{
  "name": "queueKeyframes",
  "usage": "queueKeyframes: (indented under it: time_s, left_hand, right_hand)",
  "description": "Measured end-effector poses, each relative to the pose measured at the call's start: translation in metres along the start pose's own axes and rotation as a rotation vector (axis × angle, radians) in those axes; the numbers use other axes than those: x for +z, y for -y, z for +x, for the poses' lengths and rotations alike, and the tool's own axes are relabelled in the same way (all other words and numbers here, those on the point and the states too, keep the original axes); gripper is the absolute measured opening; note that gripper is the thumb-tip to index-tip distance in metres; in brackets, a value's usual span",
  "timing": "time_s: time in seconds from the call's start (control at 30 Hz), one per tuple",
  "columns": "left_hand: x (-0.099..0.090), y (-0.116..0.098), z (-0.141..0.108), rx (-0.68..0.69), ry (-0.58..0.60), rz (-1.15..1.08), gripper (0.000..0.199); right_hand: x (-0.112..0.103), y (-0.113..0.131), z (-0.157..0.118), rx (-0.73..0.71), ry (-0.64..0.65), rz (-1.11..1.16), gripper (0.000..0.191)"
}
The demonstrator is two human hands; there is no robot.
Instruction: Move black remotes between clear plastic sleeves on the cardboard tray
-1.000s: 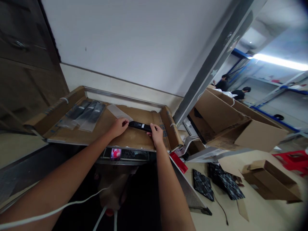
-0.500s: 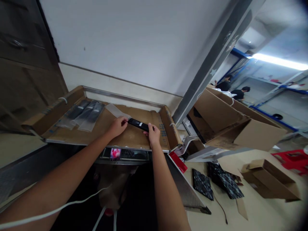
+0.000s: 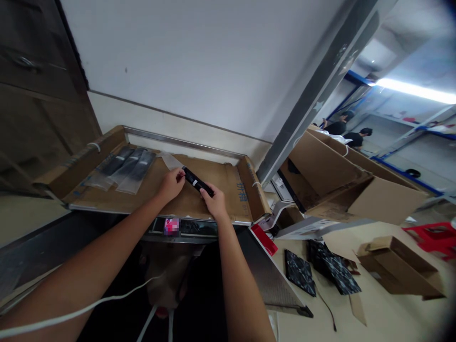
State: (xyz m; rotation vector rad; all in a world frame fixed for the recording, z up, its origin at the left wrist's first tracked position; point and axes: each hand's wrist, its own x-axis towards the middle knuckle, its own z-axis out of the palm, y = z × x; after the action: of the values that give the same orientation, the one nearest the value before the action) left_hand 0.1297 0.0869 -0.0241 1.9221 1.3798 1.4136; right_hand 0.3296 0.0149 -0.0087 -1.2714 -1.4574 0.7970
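My right hand (image 3: pixel 214 202) grips the near end of a slim, long black object (image 3: pixel 201 186) with a white label at its middle. My left hand (image 3: pixel 172 184) is closed in a pinch at the mouth of a clear plastic sleeve (image 3: pixel 171 161), where the object's far end meets it. How far the object is inside the sleeve is hard to make out. Several bagged dark items (image 3: pixel 133 169) lie side by side at the left of the cardboard-lined tray (image 3: pixel 228 178), which is beneath both hands.
Raised cardboard edges (image 3: pixel 253 187) border the tray. Under its front edge sits a lit phone screen (image 3: pixel 172 227). To the right are a large open carton (image 3: pixel 331 175), a smaller carton (image 3: pixel 401 268) and dark patterned packets (image 3: pixel 299 271) on the floor. Two people (image 3: pixel 352 137) are far behind.
My right hand has moved left and slightly down with the black object, which now slants more steeply. The sleeve's visible part has become shorter as my left hand shifted slightly left.
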Motion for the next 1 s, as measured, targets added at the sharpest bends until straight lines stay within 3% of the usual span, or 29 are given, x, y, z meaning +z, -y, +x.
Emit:
queueKeyframes:
  time_s: [0.1,0.57,0.77,1.0]
  left_hand:
    - [0.001,0.002,0.000,-0.014,-0.023,-0.017,0.006]
    - [-0.002,-0.001,-0.001,0.037,-0.030,0.005,0.006]
    - [-0.003,-0.006,-0.002,0.063,0.039,0.013,0.006]
    - [-0.002,-0.005,-0.003,0.040,0.068,-0.054,0.009]
  right_hand:
    - [-0.001,0.004,-0.004,-0.110,-0.015,-0.085,0.035]
    - [0.005,0.014,-0.013,-0.124,-0.081,-0.266,0.034]
    - [0.015,0.009,-0.005,0.244,-0.046,0.118,0.041]
    - [0.004,0.007,0.004,0.412,-0.101,0.558,0.031]
